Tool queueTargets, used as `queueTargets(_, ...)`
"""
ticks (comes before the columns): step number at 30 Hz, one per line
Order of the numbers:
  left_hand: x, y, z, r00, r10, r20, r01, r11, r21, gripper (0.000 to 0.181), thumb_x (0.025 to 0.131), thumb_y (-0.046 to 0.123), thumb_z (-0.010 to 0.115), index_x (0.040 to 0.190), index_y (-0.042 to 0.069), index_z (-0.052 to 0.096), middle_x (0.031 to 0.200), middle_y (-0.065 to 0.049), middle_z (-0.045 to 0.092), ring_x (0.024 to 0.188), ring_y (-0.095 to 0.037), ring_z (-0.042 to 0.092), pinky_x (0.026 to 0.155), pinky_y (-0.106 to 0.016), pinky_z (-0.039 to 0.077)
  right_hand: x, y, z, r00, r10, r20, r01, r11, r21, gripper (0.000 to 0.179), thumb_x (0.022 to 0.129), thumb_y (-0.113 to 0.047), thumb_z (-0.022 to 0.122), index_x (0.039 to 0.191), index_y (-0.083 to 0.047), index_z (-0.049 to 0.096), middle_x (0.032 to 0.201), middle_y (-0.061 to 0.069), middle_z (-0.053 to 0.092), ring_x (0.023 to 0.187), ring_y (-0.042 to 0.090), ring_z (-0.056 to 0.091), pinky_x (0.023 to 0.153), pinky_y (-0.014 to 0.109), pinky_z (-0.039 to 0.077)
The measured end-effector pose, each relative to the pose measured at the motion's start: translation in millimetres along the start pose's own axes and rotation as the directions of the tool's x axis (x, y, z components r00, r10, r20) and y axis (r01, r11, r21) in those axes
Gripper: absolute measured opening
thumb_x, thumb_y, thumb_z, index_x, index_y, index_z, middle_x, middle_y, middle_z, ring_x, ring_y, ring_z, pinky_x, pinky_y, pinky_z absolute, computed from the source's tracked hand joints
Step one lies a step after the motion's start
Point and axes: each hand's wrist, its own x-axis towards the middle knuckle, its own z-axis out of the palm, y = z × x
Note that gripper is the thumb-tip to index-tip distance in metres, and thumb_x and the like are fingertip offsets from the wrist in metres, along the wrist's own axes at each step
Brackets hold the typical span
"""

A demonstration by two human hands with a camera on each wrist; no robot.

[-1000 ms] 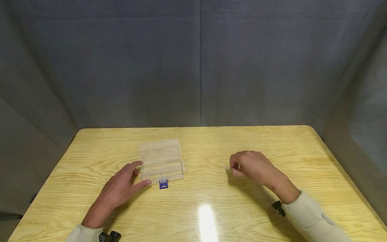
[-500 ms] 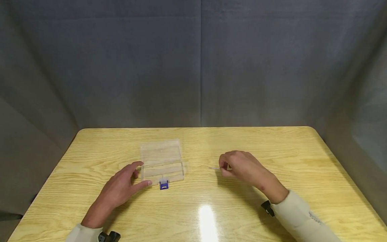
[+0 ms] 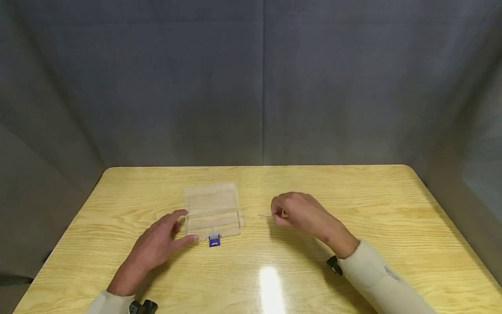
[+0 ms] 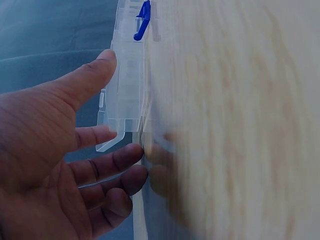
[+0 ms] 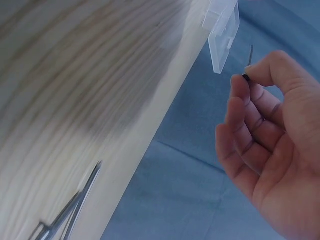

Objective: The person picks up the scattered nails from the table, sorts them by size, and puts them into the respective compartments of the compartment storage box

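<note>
A clear plastic box (image 3: pixel 213 221) with a blue latch (image 3: pixel 214 240) lies on the table with its lid (image 3: pixel 211 197) folded back. My left hand (image 3: pixel 157 242) holds the box at its left end, thumb at the front corner and index finger near the hinge side. The other left fingers curl loosely below, apart from the box, in the left wrist view. To the right of the box, my right hand (image 3: pixel 300 209) pinches a thin metal pin (image 5: pixel 251 56) between thumb and index finger. The pin's tip points left toward the box, and a dark end (image 5: pixel 245 77) shows at the fingertips.
The wooden table (image 3: pixel 353 187) ends at a grey-blue curtain (image 3: pixel 196 87) behind and at the sides. A slender shiny metal tool (image 5: pixel 75 202) shows at the lower left of the right wrist view. Light glares on the table's front (image 3: pixel 270 288).
My right hand has moved left across the table with the pin, closer to the box. The left hand and the box have stayed in place.
</note>
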Motion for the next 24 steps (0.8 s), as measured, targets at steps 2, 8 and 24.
queueTargets(2, -0.4, 0.2, -0.1, 1.0, -0.007, 0.003, 0.007, 1.0, -0.002, 0.076, 0.092, 0.054, 0.075, 0.146, 0.008, 0.052, 0.102, -0.001, 0.058, 0.085, -0.017, 0.054, 0.069, -0.04, 0.046, 3.8, -2, 1, 1.0, -0.001, 0.007, 0.001, 1.0, 0.004, 0.026, 0.083, 0.0, 0.065, 0.078, -0.024, 0.058, 0.075, -0.017, 0.051, 0.067, 0.004, 0.045, 0.057, 0.025, 0.039)
queueTargets(8, 0.0, 1.1, -0.1, 1.0, -0.009, -0.002, 0.009, 1.0, -0.013, 0.075, 0.091, 0.054, 0.076, 0.146, 0.009, 0.052, 0.102, -0.001, 0.059, 0.086, -0.018, 0.054, 0.07, -0.041, 0.046, 13.9, -8, 2, 1.0, -0.016, 0.009, 0.016, 1.0, 0.026, 0.026, 0.083, 0.001, 0.063, 0.077, -0.024, 0.057, 0.074, -0.016, 0.051, 0.066, 0.004, 0.045, 0.057, 0.025, 0.039)
queueTargets(24, 1.2, 0.9, -2.2, 1.0, -0.01, 0.023, 0.011, 0.999, -0.044, 0.074, 0.091, 0.052, 0.076, 0.144, 0.006, 0.053, 0.099, -0.002, 0.057, 0.082, -0.018, 0.051, 0.068, -0.039, 0.044, 45.9, -18, 7, 0.999, -0.032, 0.035, 0.032, 0.999, 0.012, 0.019, 0.083, -0.002, 0.065, 0.08, -0.021, 0.061, 0.079, -0.014, 0.058, 0.067, 0.004, 0.049, 0.059, 0.027, 0.043)
